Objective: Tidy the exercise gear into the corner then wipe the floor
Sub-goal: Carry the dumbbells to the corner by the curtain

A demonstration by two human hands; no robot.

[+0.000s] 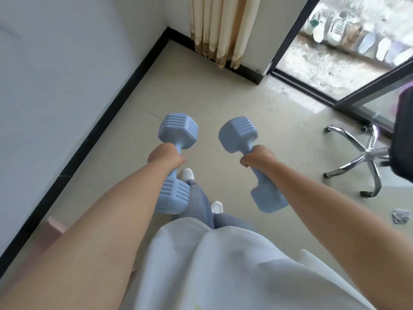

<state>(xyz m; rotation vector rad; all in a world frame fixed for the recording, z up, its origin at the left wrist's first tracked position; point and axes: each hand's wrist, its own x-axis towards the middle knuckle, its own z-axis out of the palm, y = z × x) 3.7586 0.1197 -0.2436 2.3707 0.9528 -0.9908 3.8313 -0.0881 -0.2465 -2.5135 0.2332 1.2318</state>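
Now, the scene in lines:
Left hand: the left hand (165, 155) is closed in a full fist around the handle of the left dumbbell (176, 163), fingers wrapped all the way.
Left dumbbell: light blue, held in the air above the floor, one ribbed head pointing forward, the other head near the person's knee.
Right hand: the right hand (257, 156) is also a tight fist, gripping the handle of the right dumbbell (238, 134).
Right dumbbell: same light blue, tilted, front head up and to the left, rear head under the forearm.
Corner: the room corner (168, 30) is ahead, where the white wall and black baseboard (107, 121) meet, beside the beige curtain (220, 27); both dumbbells are well apart from it.
Floor: pale tiles (223, 92), bare near the corner.
Office chair: chrome star base (359, 157) stands at the right.
Small grey object: lying on the floor (401, 217) at the right edge, too blurred to tell.
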